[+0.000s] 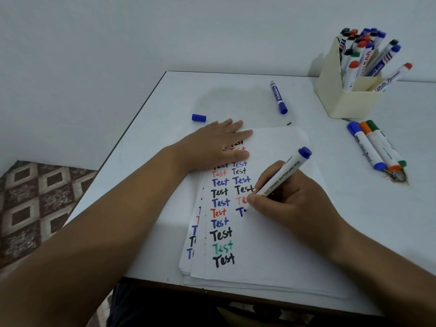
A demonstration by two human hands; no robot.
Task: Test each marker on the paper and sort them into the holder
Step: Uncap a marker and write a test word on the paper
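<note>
Right fingers (256,197) pinched blue marker (282,173), tip on paper (278,244) mid-word. Left fingers (233,129) lay flat, together, pinning paper above. I judged smear risk: fresh ink just under right fingers. Loose cap (199,117) beyond left fingers might roll off tabletop (236,90); holder (342,100) far right.

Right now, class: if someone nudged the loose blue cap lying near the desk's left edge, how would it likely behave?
The blue cap looks round and lies on its side, so it would probably roll. It seems small and light. The table edge is close, so it might drop off.
</note>
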